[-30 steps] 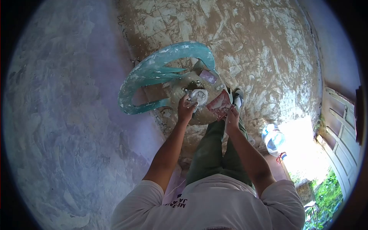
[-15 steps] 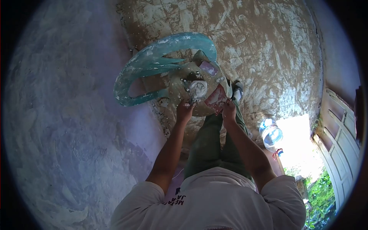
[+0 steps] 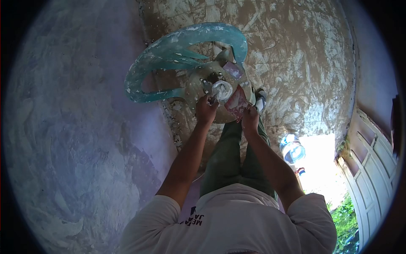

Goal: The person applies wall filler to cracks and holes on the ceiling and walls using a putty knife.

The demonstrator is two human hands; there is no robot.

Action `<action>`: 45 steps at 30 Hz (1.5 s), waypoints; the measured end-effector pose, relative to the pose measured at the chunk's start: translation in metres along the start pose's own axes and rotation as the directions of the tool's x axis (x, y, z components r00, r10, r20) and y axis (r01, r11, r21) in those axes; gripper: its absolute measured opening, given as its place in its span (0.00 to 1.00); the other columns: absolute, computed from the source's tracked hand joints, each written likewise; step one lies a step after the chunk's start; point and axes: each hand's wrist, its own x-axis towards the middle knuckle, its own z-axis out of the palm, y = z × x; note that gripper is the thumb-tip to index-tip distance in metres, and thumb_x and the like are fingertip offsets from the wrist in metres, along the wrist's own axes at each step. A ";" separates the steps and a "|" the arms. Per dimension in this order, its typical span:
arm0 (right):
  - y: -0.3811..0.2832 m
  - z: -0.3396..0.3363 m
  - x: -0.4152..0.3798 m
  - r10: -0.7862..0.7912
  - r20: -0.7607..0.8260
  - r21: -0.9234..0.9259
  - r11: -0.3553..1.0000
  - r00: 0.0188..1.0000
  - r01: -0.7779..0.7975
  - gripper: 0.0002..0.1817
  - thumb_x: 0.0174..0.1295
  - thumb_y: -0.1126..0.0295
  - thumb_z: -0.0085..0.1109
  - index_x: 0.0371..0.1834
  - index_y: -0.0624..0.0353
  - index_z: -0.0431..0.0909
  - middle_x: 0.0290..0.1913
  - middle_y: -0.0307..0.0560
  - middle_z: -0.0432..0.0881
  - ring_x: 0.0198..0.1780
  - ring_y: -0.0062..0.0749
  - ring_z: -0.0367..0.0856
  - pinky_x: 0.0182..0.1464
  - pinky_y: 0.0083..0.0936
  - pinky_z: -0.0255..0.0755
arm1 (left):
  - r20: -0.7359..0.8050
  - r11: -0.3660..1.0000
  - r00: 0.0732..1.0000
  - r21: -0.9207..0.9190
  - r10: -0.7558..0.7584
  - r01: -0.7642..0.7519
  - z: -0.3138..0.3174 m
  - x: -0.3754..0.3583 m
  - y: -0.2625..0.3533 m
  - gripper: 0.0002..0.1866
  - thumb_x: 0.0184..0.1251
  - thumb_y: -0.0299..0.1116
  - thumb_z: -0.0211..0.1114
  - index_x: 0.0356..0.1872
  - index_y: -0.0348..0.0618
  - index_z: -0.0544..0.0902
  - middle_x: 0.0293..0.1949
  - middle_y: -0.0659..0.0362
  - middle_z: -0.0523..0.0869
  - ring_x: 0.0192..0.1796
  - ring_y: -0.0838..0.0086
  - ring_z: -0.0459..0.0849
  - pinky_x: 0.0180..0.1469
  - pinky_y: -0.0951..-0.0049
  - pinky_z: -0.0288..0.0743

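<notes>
My left hand is closed at the lower left edge of a round lump of white paste, which looks like putty or plaster. What its fingers grip is too small to tell. In my right hand is a flat reddish sheet smeared with white, pinched at its lower corner. It tilts toward the white lump, just right of it. Both hands are over the seat of a paint-spattered teal plastic chair. A small purple block lies farther back on the seat.
A whitish-purple wall fills the left side. White smears cover the brown floor. A large clear plastic bottle stands near the bright doorway, with a pale panelled door at right. My shoe is beside the chair.
Both hands have shifted slightly up in the view, the left one closer to the white lump. The chair also appears higher as the view moved. The right hand still holds the reddish sheet.
</notes>
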 end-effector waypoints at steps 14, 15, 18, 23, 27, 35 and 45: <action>-0.017 0.018 0.012 -0.195 0.129 -0.433 0.871 0.972 0.232 0.22 0.53 0.70 0.49 0.55 0.59 0.71 0.40 0.66 0.79 0.45 0.60 0.78 0.46 0.45 0.70 | -0.117 0.978 0.971 0.043 0.208 -0.204 -0.002 0.012 0.021 0.15 0.44 0.24 0.70 0.36 0.38 0.79 0.33 0.51 0.79 0.38 0.57 0.79 0.40 0.62 0.73; -0.020 0.018 0.012 -0.153 0.157 -0.435 0.876 0.976 0.207 0.23 0.54 0.70 0.49 0.55 0.60 0.70 0.41 0.66 0.79 0.46 0.60 0.77 0.46 0.45 0.70 | -0.111 0.977 0.970 0.037 0.214 -0.211 0.001 0.014 0.019 0.15 0.44 0.25 0.70 0.37 0.39 0.79 0.34 0.50 0.80 0.38 0.57 0.80 0.40 0.62 0.73; -0.021 0.018 0.020 -0.097 0.222 -0.451 0.872 0.970 0.191 0.24 0.55 0.69 0.49 0.57 0.60 0.68 0.43 0.68 0.78 0.47 0.62 0.77 0.47 0.46 0.70 | -0.062 0.985 0.985 -0.051 0.163 -0.167 0.010 0.021 0.011 0.16 0.46 0.26 0.71 0.39 0.38 0.81 0.35 0.49 0.82 0.39 0.58 0.83 0.41 0.64 0.75; 0.004 0.017 0.037 -0.321 0.232 -0.534 0.747 0.918 0.396 0.21 0.57 0.71 0.48 0.55 0.61 0.69 0.26 0.59 0.79 0.26 0.48 0.81 0.31 0.40 0.73 | 0.011 0.991 0.996 -0.103 0.089 -0.088 0.004 0.030 0.011 0.15 0.48 0.28 0.71 0.40 0.38 0.82 0.35 0.49 0.84 0.39 0.60 0.84 0.40 0.67 0.76; 0.002 0.017 0.038 -0.352 0.229 -0.542 0.728 0.907 0.419 0.19 0.57 0.71 0.48 0.53 0.62 0.69 0.23 0.58 0.80 0.23 0.46 0.81 0.27 0.39 0.74 | -0.019 0.984 0.987 -0.076 0.162 -0.163 0.009 0.027 0.009 0.15 0.49 0.29 0.71 0.40 0.37 0.82 0.34 0.49 0.83 0.37 0.59 0.84 0.38 0.66 0.76; -0.014 0.020 0.032 -0.318 0.203 -0.578 0.725 0.926 0.376 0.20 0.56 0.70 0.50 0.53 0.62 0.69 0.31 0.64 0.80 0.33 0.57 0.81 0.35 0.45 0.73 | -0.053 0.950 0.958 0.157 0.282 -0.271 0.006 0.021 0.016 0.15 0.51 0.29 0.68 0.41 0.38 0.81 0.33 0.48 0.82 0.35 0.53 0.81 0.38 0.61 0.74; -0.015 0.017 0.033 -0.297 0.204 -0.616 0.702 0.933 0.358 0.18 0.55 0.69 0.50 0.49 0.62 0.71 0.34 0.66 0.79 0.37 0.62 0.78 0.38 0.49 0.71 | -0.009 0.972 0.974 0.054 0.227 -0.227 0.009 0.040 0.001 0.13 0.51 0.33 0.68 0.38 0.40 0.80 0.34 0.49 0.81 0.39 0.51 0.80 0.42 0.55 0.73</action>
